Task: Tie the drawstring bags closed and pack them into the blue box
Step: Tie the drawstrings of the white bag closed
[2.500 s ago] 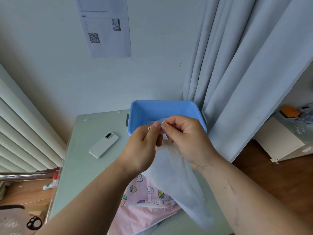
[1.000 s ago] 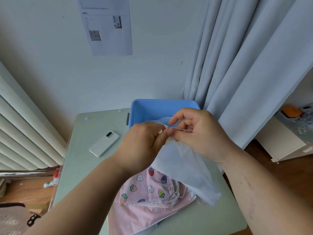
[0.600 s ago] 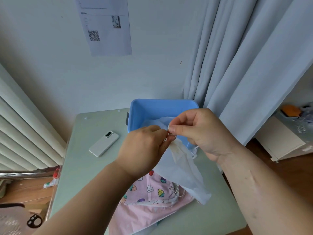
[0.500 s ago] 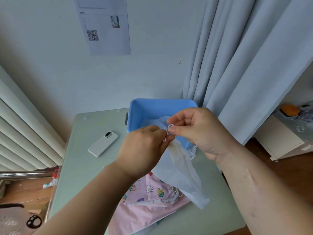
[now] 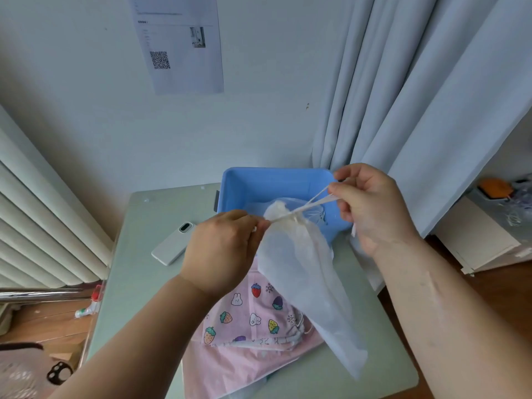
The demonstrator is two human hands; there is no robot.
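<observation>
Green table [image 5: 138, 254], white drawstring bag [image 5: 302, 269] held above its middle.
My left hand [image 5: 221, 251] pinches the drawstring [image 5: 313, 204] at the bag's gathered neck; my right hand [image 5: 371, 208] pinches its loops, stretched taut over the blue box [image 5: 259, 182] at the far edge. Printed pink bags [image 5: 250, 315] lie near the front edge.

White phone [image 5: 173, 243] on table [image 5: 138, 254], curtain [image 5: 417, 96], wall notice [image 5: 181, 44]

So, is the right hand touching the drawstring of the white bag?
Touching. The head view shows the right hand pinching the drawstring between thumb and fingers; the cord runs taut from the white bag.
</observation>
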